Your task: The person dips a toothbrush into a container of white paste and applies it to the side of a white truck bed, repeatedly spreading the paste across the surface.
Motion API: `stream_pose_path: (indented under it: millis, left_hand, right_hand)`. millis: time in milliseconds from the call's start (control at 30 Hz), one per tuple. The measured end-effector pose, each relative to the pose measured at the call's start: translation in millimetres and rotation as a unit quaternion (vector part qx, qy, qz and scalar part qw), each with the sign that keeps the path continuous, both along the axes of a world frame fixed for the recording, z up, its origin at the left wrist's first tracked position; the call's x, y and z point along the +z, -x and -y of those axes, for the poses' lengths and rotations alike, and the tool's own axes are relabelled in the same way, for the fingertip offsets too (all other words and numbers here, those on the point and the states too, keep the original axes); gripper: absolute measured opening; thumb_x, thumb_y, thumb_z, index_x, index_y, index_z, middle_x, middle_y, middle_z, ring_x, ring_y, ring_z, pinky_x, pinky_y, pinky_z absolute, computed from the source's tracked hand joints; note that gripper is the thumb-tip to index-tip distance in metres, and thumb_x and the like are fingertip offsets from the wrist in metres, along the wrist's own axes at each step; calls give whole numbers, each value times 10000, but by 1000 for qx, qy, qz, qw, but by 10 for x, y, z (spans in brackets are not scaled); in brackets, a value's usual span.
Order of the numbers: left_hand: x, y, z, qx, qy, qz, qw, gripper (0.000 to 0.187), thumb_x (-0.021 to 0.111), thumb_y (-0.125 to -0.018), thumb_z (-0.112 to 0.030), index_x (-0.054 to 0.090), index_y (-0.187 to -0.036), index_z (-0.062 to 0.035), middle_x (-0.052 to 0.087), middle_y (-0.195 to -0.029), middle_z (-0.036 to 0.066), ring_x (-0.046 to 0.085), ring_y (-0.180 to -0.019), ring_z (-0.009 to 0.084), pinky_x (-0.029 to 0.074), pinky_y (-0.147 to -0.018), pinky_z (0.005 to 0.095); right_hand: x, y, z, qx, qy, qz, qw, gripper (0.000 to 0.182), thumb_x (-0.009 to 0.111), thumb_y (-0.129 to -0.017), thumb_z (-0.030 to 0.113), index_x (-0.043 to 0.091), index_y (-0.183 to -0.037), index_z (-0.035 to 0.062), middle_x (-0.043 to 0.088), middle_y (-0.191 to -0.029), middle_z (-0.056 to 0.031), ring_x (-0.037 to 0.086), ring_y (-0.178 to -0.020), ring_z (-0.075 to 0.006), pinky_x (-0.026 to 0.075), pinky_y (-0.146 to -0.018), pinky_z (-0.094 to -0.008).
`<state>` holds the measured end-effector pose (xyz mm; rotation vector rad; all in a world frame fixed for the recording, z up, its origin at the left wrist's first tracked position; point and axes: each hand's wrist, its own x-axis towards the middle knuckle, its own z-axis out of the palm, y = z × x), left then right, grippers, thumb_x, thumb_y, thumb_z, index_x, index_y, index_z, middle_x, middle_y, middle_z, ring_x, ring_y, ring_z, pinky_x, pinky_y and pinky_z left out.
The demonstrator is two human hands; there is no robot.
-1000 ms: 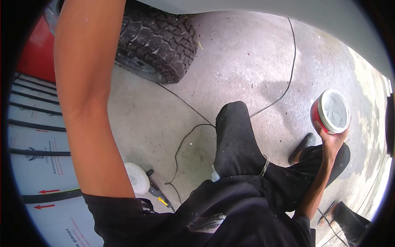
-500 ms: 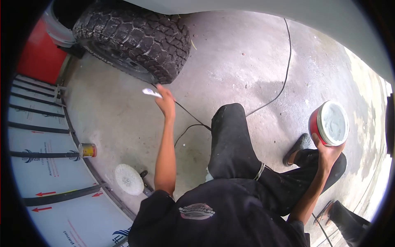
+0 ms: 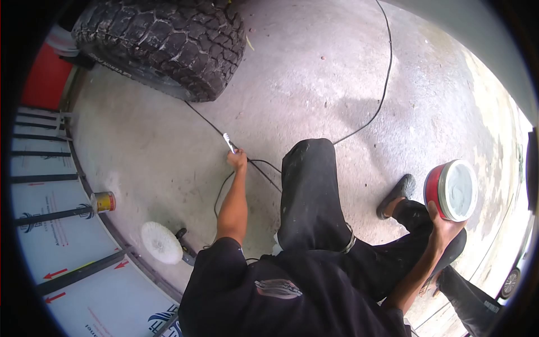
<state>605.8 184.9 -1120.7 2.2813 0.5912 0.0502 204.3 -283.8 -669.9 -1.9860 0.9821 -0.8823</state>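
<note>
A small white brush (image 3: 227,140), like a toothbrush, points up out of my left hand (image 3: 238,159), whose fingers are closed round its lower end. My right hand (image 3: 443,223) grips the base of a round tub (image 3: 434,191) with a red side and a white rim. The tub is tilted, and pale grey material shows in its round top. Both arms are stretched forward, with my bent knee (image 3: 309,188) between them.
A large tyre (image 3: 168,45) stands at the upper left. A black cable (image 3: 387,73) crosses the floor. At the left are a yellow can (image 3: 104,201), a white round pad (image 3: 161,242) and wrapped panels (image 3: 50,224). Another person's leg (image 3: 469,300) shows at the lower right.
My left hand has moved down and away from the tyre, and the brush now points more upright. The tub in my right hand sits slightly lower. The view has shifted a little.
</note>
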Motion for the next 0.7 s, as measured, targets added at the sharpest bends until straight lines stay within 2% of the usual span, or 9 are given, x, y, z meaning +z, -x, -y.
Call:
stream_pose_path:
  millis: [67,167,267,367,400,500,600,700]
  left_hand:
    - [-101,-84,-23,36,-25,-24,999,311,860,-900,-208,737,-979,66,779,-906,233,792,-904,359,614,-786,483]
    - [169,-25,120,86,-35,-54,994,332,872,-881,-188,727,-1004,84,780,-927,252,796,-915,388,629,-789,499]
    - [-308,-17,-93,137,-106,-22,985,337,871,-867,-155,726,-1034,99,780,-942,273,796,-904,399,634,-792,510]
    - [-156,105,-144,141,-66,10,988,285,856,-863,-125,733,-978,105,776,-918,282,797,-877,399,631,-769,502]
    - [35,128,-146,113,-69,4,991,209,824,-857,-80,736,-907,102,779,-887,266,797,-853,389,623,-742,495]
    - [390,166,-280,111,-67,9,992,158,789,-856,-43,716,-843,96,775,-849,241,791,-807,373,608,-713,473]
    - [302,369,-642,90,-67,78,991,124,746,-874,-31,707,-843,82,761,-813,217,780,-769,355,586,-683,451]
    - [485,538,-1129,42,-81,20,996,134,702,-911,-50,697,-847,69,730,-770,209,762,-728,352,555,-655,448]
  right_hand:
    - [-72,133,39,-15,-5,-4,1000,1001,991,-609,254,561,-1455,-63,675,-1345,-157,660,-1231,-266,474,-1139,-416]
    - [-145,274,63,-20,15,2,1000,979,993,-642,245,555,-1463,-61,666,-1343,-165,651,-1218,-273,473,-1126,-422]
    - [-110,294,38,-19,-3,-17,1000,1008,997,-639,260,536,-1477,-56,649,-1363,-160,638,-1235,-274,468,-1127,-424]
    - [-136,282,34,-26,1,-5,1000,1014,995,-640,270,533,-1482,-53,648,-1369,-158,637,-1241,-272,469,-1128,-433]
    - [-160,292,73,-24,2,-8,1000,993,973,-623,251,550,-1466,-61,684,-1358,-169,672,-1249,-289,484,-1150,-425]
    - [-136,226,102,-6,-10,-17,1000,1005,977,-619,253,544,-1469,-63,686,-1352,-173,675,-1240,-291,483,-1148,-422]
    - [-136,149,128,27,-14,-6,1000,1019,985,-610,257,541,-1470,-62,680,-1349,-173,674,-1234,-289,483,-1147,-426]
    - [-208,50,124,41,-15,6,999,1049,996,-600,263,527,-1482,-56,659,-1364,-161,656,-1255,-284,467,-1161,-430]
